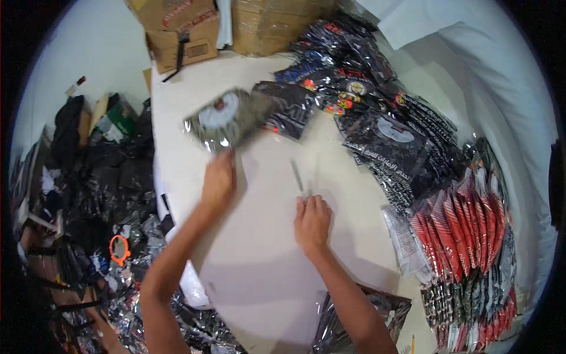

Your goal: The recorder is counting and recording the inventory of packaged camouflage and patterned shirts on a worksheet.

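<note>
Across tabletop (259,253), olive packet (244,125) extends from left hand (219,182).

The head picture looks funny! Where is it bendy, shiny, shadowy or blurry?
In the head view, the corners go black and the edge of the table curves; in the head view, white glare glints on the wrapping of the olive packet, whose right side looks smeared; also in the head view, a soft shadow covers the table's near part.
</note>
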`<action>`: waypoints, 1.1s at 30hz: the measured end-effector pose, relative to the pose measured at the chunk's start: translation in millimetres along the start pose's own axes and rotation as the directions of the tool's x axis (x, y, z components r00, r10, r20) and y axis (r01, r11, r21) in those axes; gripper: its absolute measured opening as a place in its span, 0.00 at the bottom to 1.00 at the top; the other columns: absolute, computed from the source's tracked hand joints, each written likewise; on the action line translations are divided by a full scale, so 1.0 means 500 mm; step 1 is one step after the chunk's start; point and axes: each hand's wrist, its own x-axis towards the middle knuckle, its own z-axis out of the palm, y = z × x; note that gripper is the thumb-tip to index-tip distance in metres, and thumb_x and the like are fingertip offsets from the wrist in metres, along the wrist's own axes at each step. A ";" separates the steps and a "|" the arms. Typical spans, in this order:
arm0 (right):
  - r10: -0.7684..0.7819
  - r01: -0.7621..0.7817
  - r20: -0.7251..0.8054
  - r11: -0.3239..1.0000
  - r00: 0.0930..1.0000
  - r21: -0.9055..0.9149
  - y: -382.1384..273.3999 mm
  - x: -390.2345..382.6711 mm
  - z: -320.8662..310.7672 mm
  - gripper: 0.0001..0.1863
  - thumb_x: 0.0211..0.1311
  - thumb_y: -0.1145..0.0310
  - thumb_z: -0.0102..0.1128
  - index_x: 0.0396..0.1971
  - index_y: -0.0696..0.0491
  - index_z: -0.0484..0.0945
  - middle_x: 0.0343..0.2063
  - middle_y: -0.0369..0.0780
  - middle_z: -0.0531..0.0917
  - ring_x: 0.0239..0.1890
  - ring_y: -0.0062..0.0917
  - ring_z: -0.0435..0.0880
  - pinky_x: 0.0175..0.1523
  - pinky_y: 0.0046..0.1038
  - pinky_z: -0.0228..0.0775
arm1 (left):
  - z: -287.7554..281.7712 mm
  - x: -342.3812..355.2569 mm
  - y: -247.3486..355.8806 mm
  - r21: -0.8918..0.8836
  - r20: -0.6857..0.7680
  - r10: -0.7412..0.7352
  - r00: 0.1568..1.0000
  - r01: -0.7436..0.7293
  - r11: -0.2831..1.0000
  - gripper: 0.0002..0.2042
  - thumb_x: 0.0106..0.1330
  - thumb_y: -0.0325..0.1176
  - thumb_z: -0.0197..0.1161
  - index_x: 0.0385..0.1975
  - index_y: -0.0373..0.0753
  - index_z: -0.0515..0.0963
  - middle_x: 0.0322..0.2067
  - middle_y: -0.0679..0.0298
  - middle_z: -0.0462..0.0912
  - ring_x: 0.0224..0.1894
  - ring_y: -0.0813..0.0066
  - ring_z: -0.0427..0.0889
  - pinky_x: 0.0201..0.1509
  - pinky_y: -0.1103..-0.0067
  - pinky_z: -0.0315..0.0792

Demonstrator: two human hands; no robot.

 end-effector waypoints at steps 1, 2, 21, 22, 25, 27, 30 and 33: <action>0.056 -0.054 -0.021 0.997 0.998 0.054 0.016 0.001 0.002 0.15 0.69 0.62 0.51 0.27 0.57 0.73 0.30 0.46 0.75 0.35 0.41 0.74 0.42 0.43 0.64 | -0.036 -0.073 0.038 0.047 0.032 0.022 0.999 -0.024 0.999 0.15 0.59 0.20 0.53 0.47 0.26 0.74 0.44 0.42 0.79 0.45 0.44 0.77 0.51 0.58 0.71; 0.109 -0.105 -0.029 0.987 0.994 0.118 0.024 0.003 0.009 0.15 0.70 0.62 0.50 0.27 0.58 0.73 0.29 0.46 0.76 0.35 0.42 0.75 0.42 0.44 0.64 | -0.074 -0.145 0.060 0.053 0.040 0.114 0.993 -0.116 0.992 0.13 0.57 0.21 0.58 0.42 0.28 0.77 0.47 0.43 0.78 0.48 0.48 0.77 0.54 0.60 0.71; 0.260 -0.545 0.480 0.446 0.838 0.710 -0.111 -0.065 -0.283 0.23 0.44 0.75 0.75 0.18 0.49 0.61 0.19 0.27 0.65 0.24 0.14 0.63 0.29 0.22 0.59 | -0.240 -0.439 0.287 -0.157 -0.105 -0.144 0.984 0.127 0.979 0.24 0.46 0.21 0.71 0.47 0.42 0.80 0.36 0.60 0.75 0.41 0.60 0.75 0.47 0.67 0.70; 0.294 -0.526 0.438 0.406 0.850 0.748 -0.123 -0.083 -0.325 0.24 0.44 0.75 0.76 0.18 0.48 0.61 0.19 0.26 0.63 0.24 0.13 0.62 0.30 0.21 0.58 | -0.247 -0.433 0.294 -0.021 -0.137 -0.095 0.986 0.093 0.995 0.26 0.43 0.20 0.71 0.47 0.46 0.82 0.35 0.61 0.74 0.40 0.61 0.74 0.49 0.67 0.69; 0.396 -0.429 0.306 0.273 0.866 0.861 -0.121 -0.180 -0.470 0.25 0.46 0.76 0.75 0.19 0.48 0.59 0.20 0.25 0.61 0.24 0.12 0.60 0.30 0.19 0.54 | -0.323 -0.405 0.414 0.068 -0.282 -0.013 0.959 0.033 0.997 0.29 0.42 0.21 0.70 0.49 0.50 0.82 0.45 0.58 0.73 0.50 0.58 0.71 0.60 0.62 0.60; 0.441 -0.299 0.181 0.214 0.879 0.930 -0.081 -0.292 -0.565 0.19 0.47 0.80 0.73 0.23 0.51 0.66 0.20 0.25 0.59 0.25 0.11 0.61 0.32 0.18 0.60 | -0.354 -0.423 0.515 -0.416 -0.378 -0.207 0.902 0.034 0.909 0.33 0.49 0.24 0.65 0.61 0.47 0.71 0.58 0.53 0.68 0.62 0.56 0.66 0.67 0.62 0.56; 0.564 -0.256 0.195 0.030 0.802 0.966 -0.074 -0.481 -0.724 0.25 0.43 0.90 0.68 0.23 0.48 0.60 0.42 0.42 0.81 0.47 0.31 0.82 0.51 0.37 0.78 | -0.384 -0.512 0.627 -0.678 0.523 -0.386 0.760 0.097 -0.728 0.35 0.66 0.49 0.49 0.71 0.38 0.54 0.66 0.52 0.63 0.67 0.55 0.64 0.69 0.57 0.59; 0.636 -0.213 0.102 0.100 0.765 0.972 -0.043 -0.714 -0.797 0.29 0.38 0.88 0.75 0.17 0.48 0.58 0.39 0.42 0.81 0.41 0.20 0.79 0.47 0.27 0.75 | -0.358 -0.550 0.725 -0.215 0.668 0.144 0.731 0.374 -0.902 0.36 0.61 0.58 0.61 0.62 0.38 0.68 0.50 0.52 0.79 0.52 0.59 0.78 0.58 0.60 0.71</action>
